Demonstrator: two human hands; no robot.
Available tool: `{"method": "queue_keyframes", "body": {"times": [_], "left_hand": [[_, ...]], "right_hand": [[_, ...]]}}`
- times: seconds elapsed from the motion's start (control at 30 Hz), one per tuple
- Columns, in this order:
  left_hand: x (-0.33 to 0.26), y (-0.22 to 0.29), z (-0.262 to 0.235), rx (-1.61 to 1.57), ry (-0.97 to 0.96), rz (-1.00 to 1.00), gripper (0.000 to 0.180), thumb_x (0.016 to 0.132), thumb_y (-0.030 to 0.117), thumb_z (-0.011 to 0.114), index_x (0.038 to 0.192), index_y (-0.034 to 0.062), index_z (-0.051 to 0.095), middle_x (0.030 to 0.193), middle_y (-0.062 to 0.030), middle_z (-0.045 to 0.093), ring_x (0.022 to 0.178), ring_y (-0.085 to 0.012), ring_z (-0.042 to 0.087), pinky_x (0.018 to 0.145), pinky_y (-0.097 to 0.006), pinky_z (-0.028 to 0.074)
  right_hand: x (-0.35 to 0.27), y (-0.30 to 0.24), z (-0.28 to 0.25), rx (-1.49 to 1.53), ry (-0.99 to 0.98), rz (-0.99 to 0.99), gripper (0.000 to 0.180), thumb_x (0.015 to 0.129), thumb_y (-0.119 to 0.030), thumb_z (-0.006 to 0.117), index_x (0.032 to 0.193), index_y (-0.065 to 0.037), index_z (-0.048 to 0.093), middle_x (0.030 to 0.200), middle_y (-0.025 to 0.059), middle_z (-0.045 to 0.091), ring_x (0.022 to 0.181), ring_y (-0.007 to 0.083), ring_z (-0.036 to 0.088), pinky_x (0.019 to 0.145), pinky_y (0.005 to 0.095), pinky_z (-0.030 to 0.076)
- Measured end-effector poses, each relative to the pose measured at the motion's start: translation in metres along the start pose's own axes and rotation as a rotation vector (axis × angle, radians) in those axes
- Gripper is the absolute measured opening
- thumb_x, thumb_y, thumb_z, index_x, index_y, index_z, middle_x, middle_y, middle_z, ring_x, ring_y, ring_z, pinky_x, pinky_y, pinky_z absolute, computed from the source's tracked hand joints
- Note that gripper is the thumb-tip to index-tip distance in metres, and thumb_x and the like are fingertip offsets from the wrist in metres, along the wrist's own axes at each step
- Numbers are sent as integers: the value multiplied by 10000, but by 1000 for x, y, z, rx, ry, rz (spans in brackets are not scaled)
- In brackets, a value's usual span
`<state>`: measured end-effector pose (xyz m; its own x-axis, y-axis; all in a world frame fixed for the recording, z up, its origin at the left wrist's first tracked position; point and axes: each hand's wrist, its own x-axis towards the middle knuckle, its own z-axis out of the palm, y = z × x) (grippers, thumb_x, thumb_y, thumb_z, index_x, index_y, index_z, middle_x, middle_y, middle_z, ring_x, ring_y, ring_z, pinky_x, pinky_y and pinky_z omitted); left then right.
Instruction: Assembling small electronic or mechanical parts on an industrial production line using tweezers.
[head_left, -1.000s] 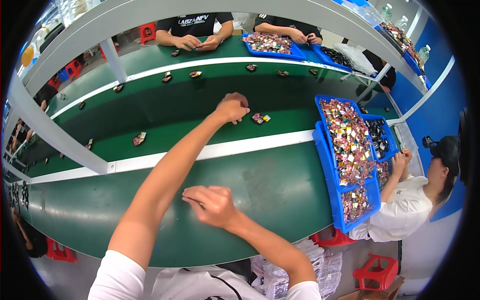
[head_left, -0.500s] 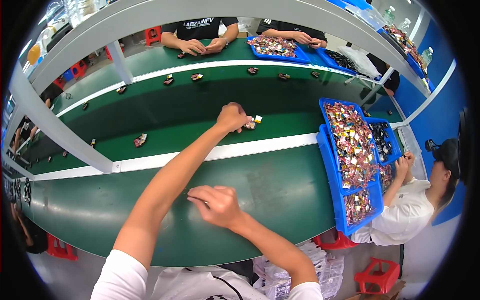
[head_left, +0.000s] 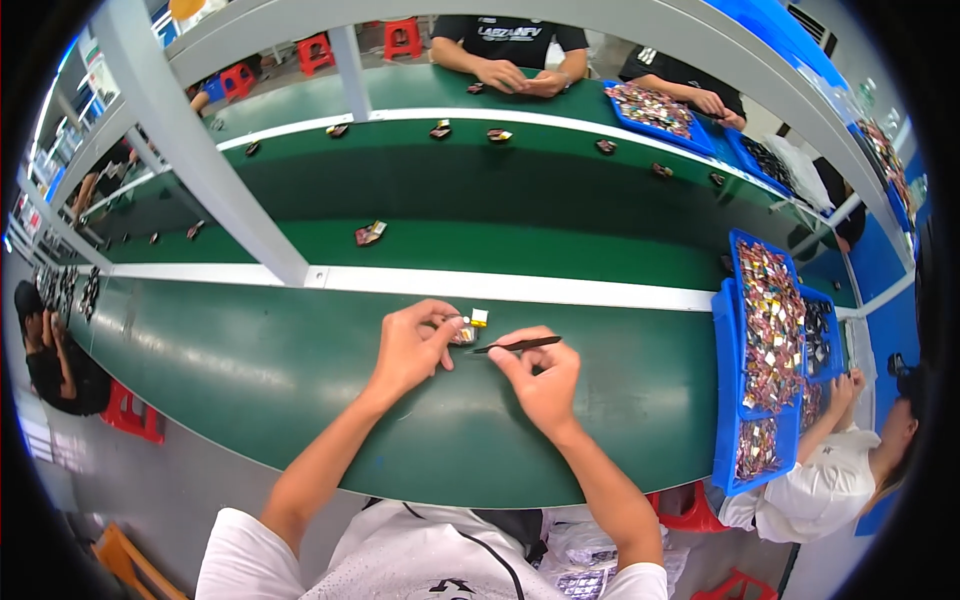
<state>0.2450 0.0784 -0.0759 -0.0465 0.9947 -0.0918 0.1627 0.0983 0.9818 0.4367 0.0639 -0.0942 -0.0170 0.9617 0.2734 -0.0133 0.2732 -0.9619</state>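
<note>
Over the green tabletop (head_left: 600,440), my left hand (head_left: 408,350) pinches a small electronic assembly (head_left: 465,335) between thumb and fingers. A small white-and-yellow piece (head_left: 478,318) sticks up from its far side; much of the rest is covered by my fingertips. My right hand (head_left: 548,385) is closed around dark tweezers (head_left: 535,343), whose tips point left toward the assembly. Whether the tips touch it, I cannot tell.
A green conveyor belt (head_left: 540,240) runs beyond the white rail (head_left: 500,287), bearing several small assemblies, one (head_left: 370,233) nearest. Blue trays (head_left: 728,400) full of small parts stand at the right. A grey frame post (head_left: 200,150) rises at left. Co-workers sit across and at both sides.
My left hand has drawn back from over the belt to the near table with the assembly. My right hand has moved right and forward, and its tweezers now point at the assembly. The view has shifted.
</note>
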Motion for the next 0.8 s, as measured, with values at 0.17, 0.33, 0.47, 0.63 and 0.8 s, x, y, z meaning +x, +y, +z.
{"method": "queue_keyframes", "body": {"times": [0.17,0.33,0.47,0.63,0.8], "left_hand": [[-13,-12,2,-105,-32,6,185,963,77,685,1092,-55,675,847,-89,703,545,-123,671,382,-235,424],[-13,-26,11,-110,-41,124,181,963,45,685,1110,-58,667,856,-78,700,561,-103,653,418,-220,445],[-10,-34,10,5,46,336,158,939,0,702,1083,-61,679,838,-79,708,547,-69,607,456,-209,445],[-11,-33,11,46,82,400,147,927,-17,710,1066,-61,687,847,-84,710,553,-51,592,467,-207,436],[-13,-34,11,56,62,404,150,919,-27,714,1066,-53,697,891,-85,698,567,-59,604,469,-205,442]], "right_hand": [[0,0,-2,10,-25,31,108,844,51,779,909,9,705,668,-60,573,520,-21,407,482,189,284],[0,3,-3,-45,-2,-29,103,847,45,779,913,18,705,749,-23,649,524,-11,427,488,188,315],[0,3,-7,-119,-47,-11,130,853,39,776,942,22,682,840,26,686,567,3,474,521,173,357],[2,4,-5,-133,0,-27,101,838,35,790,905,12,718,772,-13,669,515,-6,424,483,190,310],[2,5,-4,-125,-7,-8,103,840,32,793,909,12,719,753,-24,653,514,-12,407,479,191,295]]}}
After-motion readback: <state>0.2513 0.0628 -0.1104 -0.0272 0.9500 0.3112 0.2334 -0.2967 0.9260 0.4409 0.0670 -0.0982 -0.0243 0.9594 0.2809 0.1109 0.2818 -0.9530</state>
